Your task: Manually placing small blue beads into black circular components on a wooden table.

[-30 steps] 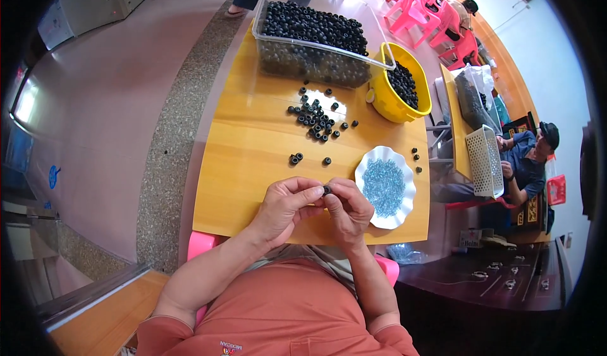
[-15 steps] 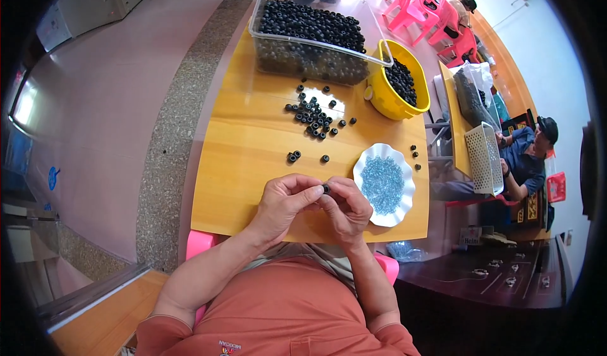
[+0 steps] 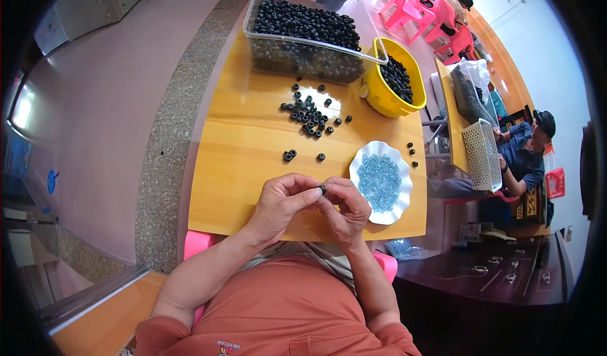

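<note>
My left hand (image 3: 284,203) and my right hand (image 3: 346,208) meet over the near edge of the wooden table (image 3: 240,166). Between their fingertips they pinch one small black ring (image 3: 322,189). Just right of my right hand lies a white scalloped plate (image 3: 360,166) filled with small blue beads (image 3: 379,182). Loose black rings (image 3: 308,114) lie scattered in a cluster further out on the table, with two more (image 3: 289,155) closer to my hands.
A clear plastic bin (image 3: 303,36) full of black rings stands at the far edge, a yellow bowl (image 3: 379,100) of the same beside it. A few rings (image 3: 411,152) lie right of the plate. Another person (image 3: 528,147) sits at the right by a mesh basket (image 3: 480,153). Pink chairs (image 3: 430,8) stand beyond.
Both hands stay pinched together at the same spot near the table edge; only the fingers have shifted slightly around the small ring.
</note>
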Motion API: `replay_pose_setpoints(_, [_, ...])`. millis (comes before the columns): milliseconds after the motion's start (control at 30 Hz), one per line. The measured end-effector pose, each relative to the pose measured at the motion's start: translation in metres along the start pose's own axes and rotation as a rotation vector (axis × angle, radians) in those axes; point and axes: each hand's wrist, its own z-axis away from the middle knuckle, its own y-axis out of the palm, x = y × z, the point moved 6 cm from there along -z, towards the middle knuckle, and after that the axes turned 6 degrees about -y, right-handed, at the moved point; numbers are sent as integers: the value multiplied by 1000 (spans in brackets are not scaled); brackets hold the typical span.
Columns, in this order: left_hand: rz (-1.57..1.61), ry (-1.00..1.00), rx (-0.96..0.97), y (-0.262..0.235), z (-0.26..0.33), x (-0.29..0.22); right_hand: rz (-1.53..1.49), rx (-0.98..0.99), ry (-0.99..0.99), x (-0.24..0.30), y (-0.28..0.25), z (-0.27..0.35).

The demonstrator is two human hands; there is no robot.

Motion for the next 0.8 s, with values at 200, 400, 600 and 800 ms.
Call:
replay_pose_setpoints(200, [-17, 20, 31, 0, -1, 1, -39, 7, -30, 2, 1, 1])
replay_pose_setpoints(400, [0, 17, 28, 0, 1, -2, -8, 24, -44, 6, 1, 2])
replay_pose_setpoints(600, [145, -32, 35, 0, 1, -1, 12, 12, -58, 10, 0, 2])
replay_pose_setpoints(800, [157, -65, 12, -3, 1, 0, 126, 86, -63, 20, 5, -3])
